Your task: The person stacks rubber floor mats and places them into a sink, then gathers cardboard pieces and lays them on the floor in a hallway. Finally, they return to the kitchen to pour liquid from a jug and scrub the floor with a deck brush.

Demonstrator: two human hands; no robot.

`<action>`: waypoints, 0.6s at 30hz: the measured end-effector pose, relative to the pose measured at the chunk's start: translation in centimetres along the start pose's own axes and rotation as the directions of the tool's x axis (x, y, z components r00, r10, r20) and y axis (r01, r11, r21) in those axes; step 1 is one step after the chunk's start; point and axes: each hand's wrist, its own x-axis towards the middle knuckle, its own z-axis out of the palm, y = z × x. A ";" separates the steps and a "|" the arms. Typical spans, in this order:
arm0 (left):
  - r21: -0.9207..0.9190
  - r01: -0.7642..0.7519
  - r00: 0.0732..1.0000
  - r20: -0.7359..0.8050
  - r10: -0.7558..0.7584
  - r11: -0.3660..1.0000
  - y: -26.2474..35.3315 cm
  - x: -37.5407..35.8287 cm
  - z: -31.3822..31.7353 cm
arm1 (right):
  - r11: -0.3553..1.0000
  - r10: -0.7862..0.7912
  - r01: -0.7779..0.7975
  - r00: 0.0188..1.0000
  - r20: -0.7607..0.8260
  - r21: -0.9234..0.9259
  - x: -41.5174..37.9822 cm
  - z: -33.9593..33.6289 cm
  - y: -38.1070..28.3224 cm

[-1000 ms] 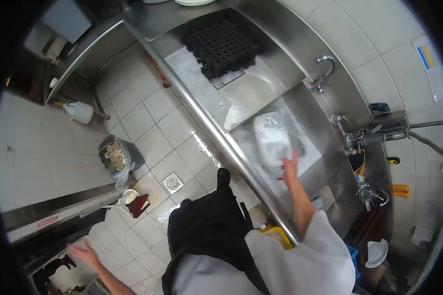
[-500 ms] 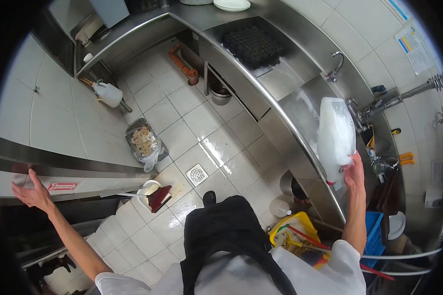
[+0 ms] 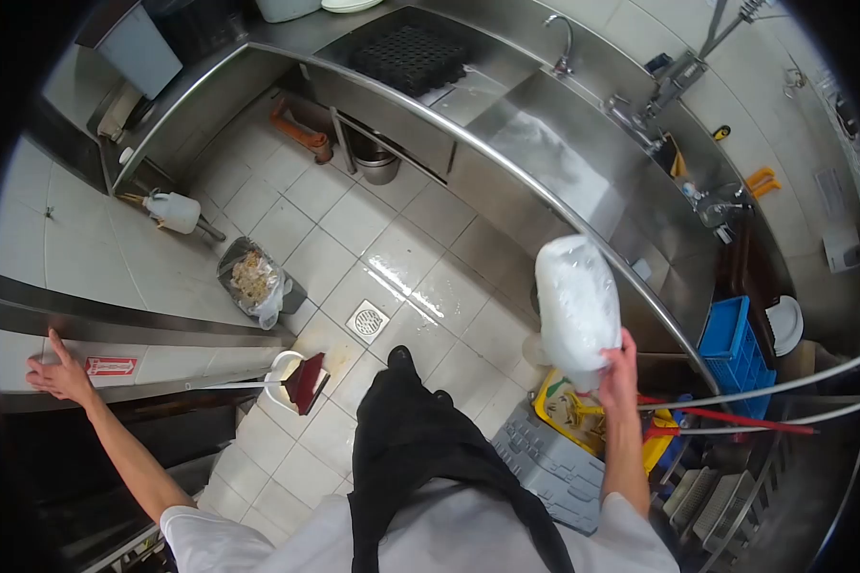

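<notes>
My right hand (image 3: 621, 374) is closed around the narrow end of a clear plastic bottle (image 3: 578, 301) that looks filled with white suds. Its wide end points away from me, over the floor in front of the steel sink's rounded edge. White foam (image 3: 569, 167) lies in the sink basin (image 3: 506, 124). Far to the left, my left hand (image 3: 62, 372) has its fingers spread and holds nothing. One fingertip reaches up to the steel strip (image 3: 143, 320) on the tiled wall, beside a red-and-white label (image 3: 111, 367).
A squeegee (image 3: 306, 382) rests across a white bucket (image 3: 282, 368). Nearby stand a lined bin with food scraps (image 3: 253, 277) and a floor drain (image 3: 368, 321). At right are a yellow mop bucket (image 3: 564, 411), long handles and a blue crate (image 3: 736, 353). Floor tiles look wet.
My right hand has brought the bottle from over the sink toward me and left, out past the counter edge. My view has turned right; my left hand stays by the wall strip.
</notes>
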 end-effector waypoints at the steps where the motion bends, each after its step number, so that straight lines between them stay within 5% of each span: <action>1: -0.033 0.037 0.999 0.012 -0.037 0.999 0.2 0.1 -0.4 | 1.000 0.026 -0.026 0.999 -0.032 -0.005 -1.0 -1.2 1.7; 6: -0.127 0.108 0.991 0.094 -0.096 0.986 2.1 0.4 -2.0 | 0.991 0.101 -0.119 0.962 -0.255 -0.054 -4.4 -6.8 11.1; 11: 0.266 0.048 0.997 0.040 -0.060 0.963 -3.6 0.8 5.3 | 0.890 0.240 -0.390 0.840 -0.487 -0.235 -2.9 -12.9 20.7; 12: 0.275 0.060 0.997 0.026 -0.070 0.960 -4.7 0.9 6.7 | 0.849 0.265 -0.453 0.810 -0.524 -0.271 -1.6 -13.6 22.5; 13: 0.504 -0.104 0.975 0.221 -0.012 0.857 -9.3 1.8 8.8 | 0.838 0.268 -0.463 0.810 -0.521 -0.289 0.1 -13.6 24.1; 16: 0.449 -0.134 0.978 0.205 0.044 0.883 -10.9 0.3 9.6 | 0.780 0.244 -0.478 0.827 -0.507 -0.404 7.9 -12.1 30.0; 18: 0.450 -0.180 0.966 0.250 0.069 0.875 -10.5 -0.9 8.4 | 0.594 0.245 -0.587 0.783 -0.571 -0.550 15.6 -9.4 35.5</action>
